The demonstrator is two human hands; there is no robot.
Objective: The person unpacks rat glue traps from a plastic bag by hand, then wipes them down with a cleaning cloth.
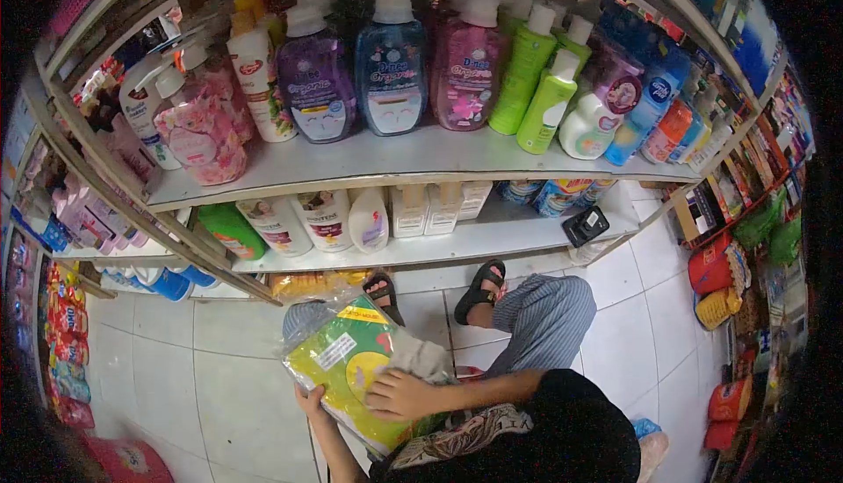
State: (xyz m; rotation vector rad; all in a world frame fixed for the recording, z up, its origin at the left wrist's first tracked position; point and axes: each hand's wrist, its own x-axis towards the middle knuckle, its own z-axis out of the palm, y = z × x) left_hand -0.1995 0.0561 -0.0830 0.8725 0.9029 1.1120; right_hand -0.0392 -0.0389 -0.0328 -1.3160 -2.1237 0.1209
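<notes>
A flat green and yellow packet in clear plastic (351,373) lies tilted over my lap, with a white label and a yellow strip on its face. My left hand (312,400) grips its lower left edge, thumb on the front. On the packet's face rests my right hand (398,394), fingers curled over a bunched grey cloth (421,361). Much of the cloth bulges out beyond the thumb side, and the part beneath the palm is hidden. The packet's lower right corner disappears behind my right forearm and shirt.
Pump bottles (391,70) line the upper shelf (378,162) ahead. Shampoo bottles (320,219), white boxes (411,212) and a black device (586,226) stand on the lower shelf (492,235). Stocked racks flank both sides. Below is a tiled floor (237,395), with a pink item (132,461) at lower left.
</notes>
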